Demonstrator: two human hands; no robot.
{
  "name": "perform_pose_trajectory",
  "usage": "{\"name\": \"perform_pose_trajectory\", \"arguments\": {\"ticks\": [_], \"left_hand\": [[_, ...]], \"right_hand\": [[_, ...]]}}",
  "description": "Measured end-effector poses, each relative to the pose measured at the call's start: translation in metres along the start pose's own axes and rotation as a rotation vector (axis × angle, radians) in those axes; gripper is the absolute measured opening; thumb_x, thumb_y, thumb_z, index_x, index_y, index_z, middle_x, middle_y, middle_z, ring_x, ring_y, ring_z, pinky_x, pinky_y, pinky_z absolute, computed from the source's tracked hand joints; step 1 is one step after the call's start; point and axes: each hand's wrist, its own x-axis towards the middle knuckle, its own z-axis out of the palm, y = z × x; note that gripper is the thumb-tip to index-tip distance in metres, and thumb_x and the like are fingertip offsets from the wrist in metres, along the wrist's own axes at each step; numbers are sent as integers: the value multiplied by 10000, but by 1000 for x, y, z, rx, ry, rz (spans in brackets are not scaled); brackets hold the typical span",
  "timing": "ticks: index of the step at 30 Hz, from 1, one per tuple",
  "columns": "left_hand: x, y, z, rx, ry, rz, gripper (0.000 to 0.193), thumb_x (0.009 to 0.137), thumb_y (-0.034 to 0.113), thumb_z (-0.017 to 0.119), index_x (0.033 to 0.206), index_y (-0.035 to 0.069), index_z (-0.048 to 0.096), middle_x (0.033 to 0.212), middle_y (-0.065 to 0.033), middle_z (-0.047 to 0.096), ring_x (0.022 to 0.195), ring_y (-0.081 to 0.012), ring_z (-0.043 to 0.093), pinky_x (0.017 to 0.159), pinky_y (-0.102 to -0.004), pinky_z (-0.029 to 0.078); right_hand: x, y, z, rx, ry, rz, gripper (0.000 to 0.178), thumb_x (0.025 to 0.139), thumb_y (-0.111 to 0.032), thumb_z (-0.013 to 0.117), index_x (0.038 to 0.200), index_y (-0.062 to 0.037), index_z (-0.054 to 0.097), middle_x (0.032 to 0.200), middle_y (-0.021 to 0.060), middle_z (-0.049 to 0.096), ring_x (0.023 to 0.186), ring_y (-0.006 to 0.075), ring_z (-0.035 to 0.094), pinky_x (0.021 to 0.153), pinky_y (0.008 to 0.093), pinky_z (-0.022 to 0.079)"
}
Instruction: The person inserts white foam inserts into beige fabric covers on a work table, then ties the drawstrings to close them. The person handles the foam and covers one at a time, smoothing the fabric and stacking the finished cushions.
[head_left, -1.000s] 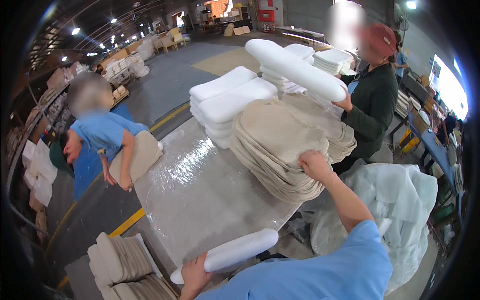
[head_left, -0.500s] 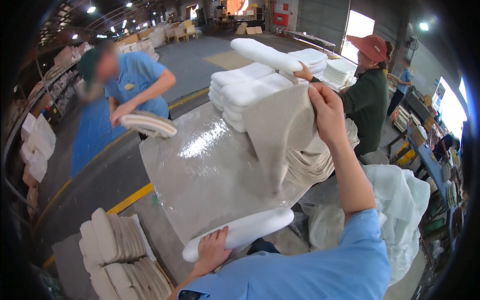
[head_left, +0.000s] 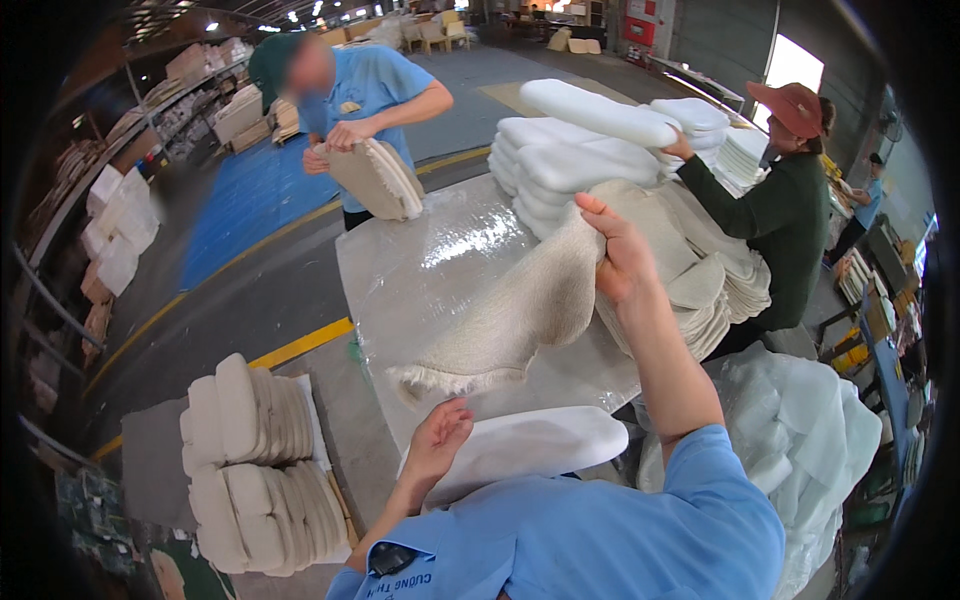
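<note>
My right hand (head_left: 618, 245) pinches one end of a beige fabric cushion cover (head_left: 515, 310), raised above the plastic-covered table. The cover hangs slantwise to the left, its frayed open edge lowest. Just below that edge, my left hand (head_left: 440, 440) is held with its fingers loosely bent and apart, gripping nothing. A long white padding piece (head_left: 540, 440) lies against the near edge of the table, in front of my body and beside my left hand. A pile of beige covers (head_left: 690, 260) sits on the table beyond my right forearm.
Stacked white padding (head_left: 570, 160) stands at the table's (head_left: 400, 290) far side. At left, a co-worker (head_left: 370, 100) holds a beige cushion; another at right (head_left: 780, 200) holds white padding. Filled beige cushions (head_left: 260, 460) sit at lower left, clear plastic-wrapped material (head_left: 800, 450) at right.
My right hand has drawn the cover off the pile toward me, its frayed edge swinging left. My left hand has let go of the white padding and risen. The left co-worker's cushion has turned upright.
</note>
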Motion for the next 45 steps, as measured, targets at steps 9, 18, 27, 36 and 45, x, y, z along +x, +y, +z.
{"name": "perform_pose_trajectory", "arguments": {"ticks": [9,18,27,36,45], "left_hand": [[52,51,10,-679,116,28,396,1078,266,626,1389,27,576,1354,-138,674,1178,-277,699,993,-442,578],[83,113,-54,-578,384,229,249,1048,172,654,1244,18,652,1184,-108,728,1092,-232,718,970,-413,579],[53,113,-8,-294,358,325,390,1050,122,647,1414,2,579,1332,-108,682,1213,-228,666,1051,-394,526],[-7,28,-16,1635,-618,34,761,862,268,821,1545,166,501,1531,-158,572,1351,-356,609,1125,-446,479],[18,-9,-37,1240,-351,24,616,795,308,790,1376,173,636,1258,-158,726,1112,-399,708,925,-508,569]], "right_hand": [[0,51,16,-1,-52,133,243,1040,-27,571,1278,-72,595,1148,106,677,1033,245,696,923,431,612],[-5,66,-18,-121,-64,115,209,1054,-66,593,1257,-93,635,1111,62,693,1015,167,685,877,349,597],[-26,74,-60,-213,-43,141,185,1025,-83,640,1198,-120,695,1076,-4,698,913,117,672,790,277,546],[-43,87,-210,-702,304,170,223,920,-34,674,1127,-44,758,912,-9,678,756,84,569,641,245,426],[-28,98,-204,-839,285,167,231,921,-31,688,1142,-53,750,922,-17,669,807,90,590,658,257,457]]}}
